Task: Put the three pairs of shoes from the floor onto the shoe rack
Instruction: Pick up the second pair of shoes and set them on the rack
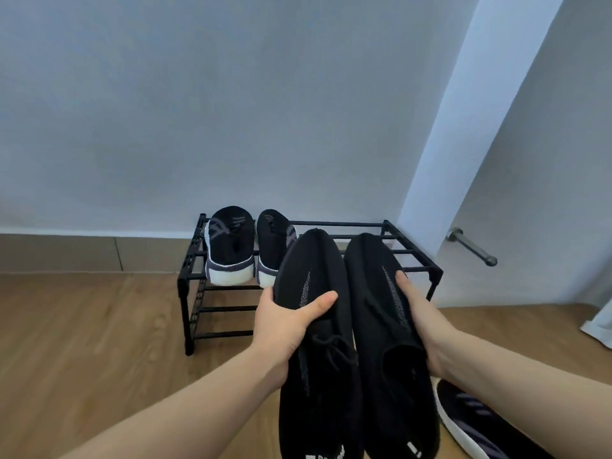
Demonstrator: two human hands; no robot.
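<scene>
A black metal shoe rack (414,260) stands against the wall. On the left of its top shelf sits a pair of black sneakers with white soles (228,250), heels towards me. My left hand (288,319) grips one all-black knit shoe (311,326), and my right hand (417,313) grips its mate (377,319). Both shoes are held in the air, toes pointing at the rack's top shelf, to the right of the pair standing there. Another dark sneaker with a white sole (477,422) lies on the floor at the lower right.
The wooden floor (82,326) spreads to the left of the rack. A white door with a metal stopper (473,246) stands at the right, and a pale curtain edge (599,323) hangs at the far right. The rack's lower shelves hold nothing.
</scene>
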